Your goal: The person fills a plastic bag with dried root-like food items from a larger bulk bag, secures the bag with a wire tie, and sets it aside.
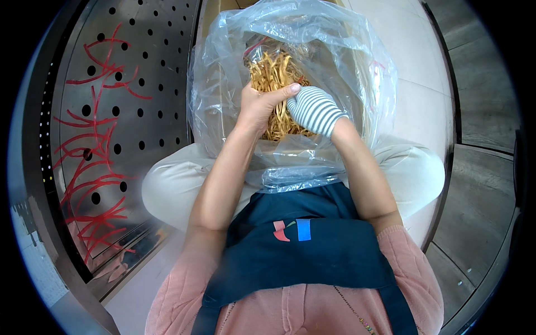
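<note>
A bundle of dried golden-brown strands (pixel 272 70), thin and stringy like dried mushrooms, is held upright over a large clear plastic bag (pixel 223 42). My bare left hand (pixel 261 105) wraps round the bundle's left side, its thumb reaching across the front to the right. Against the right side of the bundle closes my right hand (pixel 317 109), in a grey-and-white striped glove; its fingertips are hidden. More loose strands (pixel 282 125) lie inside the bag below my hands. A thin red strip (pixel 254 47) shows near the bundle's upper left.
The bag lines a cardboard box (pixel 211 15) between my folded legs (pixel 176 173). On the left stands a metal panel (pixel 128 44) with round holes, bearing many red strips (pixel 100 145). Grey wood-look panels (pixel 483 184) line the right, beyond pale floor tiles (pixel 405 61).
</note>
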A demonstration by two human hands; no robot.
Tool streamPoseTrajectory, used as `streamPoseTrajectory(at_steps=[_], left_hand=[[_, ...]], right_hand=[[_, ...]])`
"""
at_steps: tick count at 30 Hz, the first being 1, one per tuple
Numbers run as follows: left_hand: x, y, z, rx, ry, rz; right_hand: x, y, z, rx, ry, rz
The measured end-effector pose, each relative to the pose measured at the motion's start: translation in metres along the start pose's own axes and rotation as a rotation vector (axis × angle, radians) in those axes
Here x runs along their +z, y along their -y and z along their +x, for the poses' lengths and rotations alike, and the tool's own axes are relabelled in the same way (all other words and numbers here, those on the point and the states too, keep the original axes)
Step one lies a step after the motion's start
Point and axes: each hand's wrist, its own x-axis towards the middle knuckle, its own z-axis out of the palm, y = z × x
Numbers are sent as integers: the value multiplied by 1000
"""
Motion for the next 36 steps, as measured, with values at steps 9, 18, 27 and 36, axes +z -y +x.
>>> streamPoseTrajectory(at_steps=[9, 18, 27, 36], left_hand=[[-23, 1, 12, -13, -171, -66], [3, 13, 7, 274, -56, 378], [1, 1, 3, 2, 87, -128], [-16, 12, 17, 83, -245, -10]], right_hand=[[-6, -24, -5, -47, -104, 385], [15, -14, 0, -79, 122, 1229], [16, -22, 0, -97, 213, 647], [17, -8, -3, 33, 204, 256]])
